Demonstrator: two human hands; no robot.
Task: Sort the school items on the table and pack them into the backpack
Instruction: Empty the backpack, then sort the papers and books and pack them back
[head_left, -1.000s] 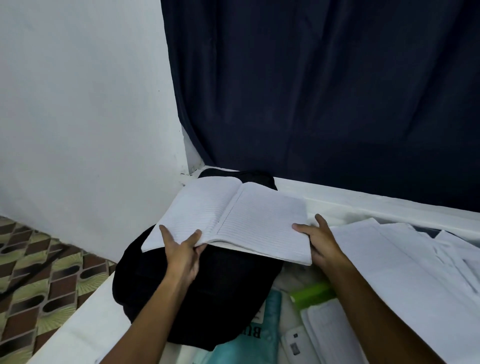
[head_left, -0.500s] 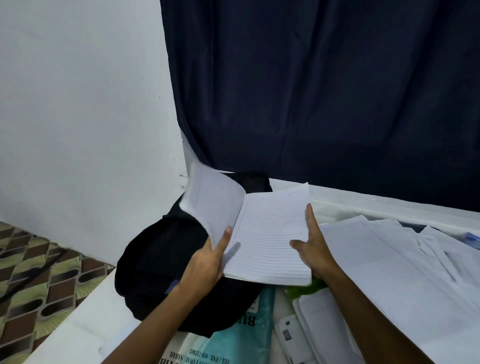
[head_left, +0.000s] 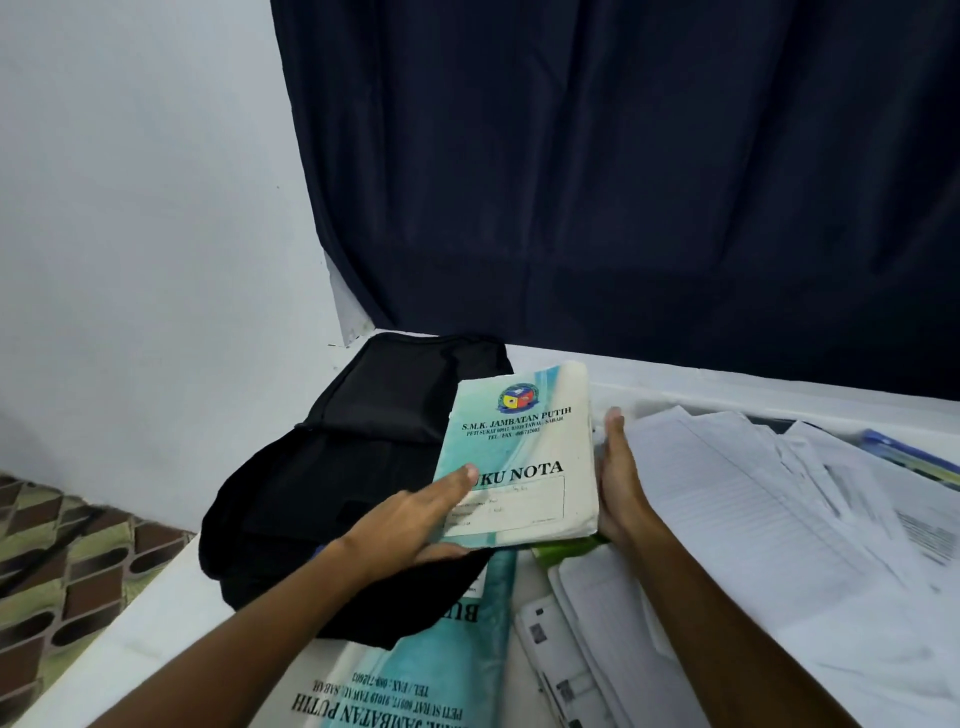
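notebook (head_left: 514, 457) closed, cover up, over backpack (head_left: 363, 467) | left hand (head_left: 410, 519) flat on cover, steadying | right hand (head_left: 621, 483) straight-fingered against right edge, squaring pages before packing

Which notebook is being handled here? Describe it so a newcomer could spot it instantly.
Start at the black backpack lying at the table's left end, below the dark curtain. The closed notebook overlaps its right edge, between the left hand and right hand. Unlike the white lined papers to the right, it has a teal cover reading "NOTA".
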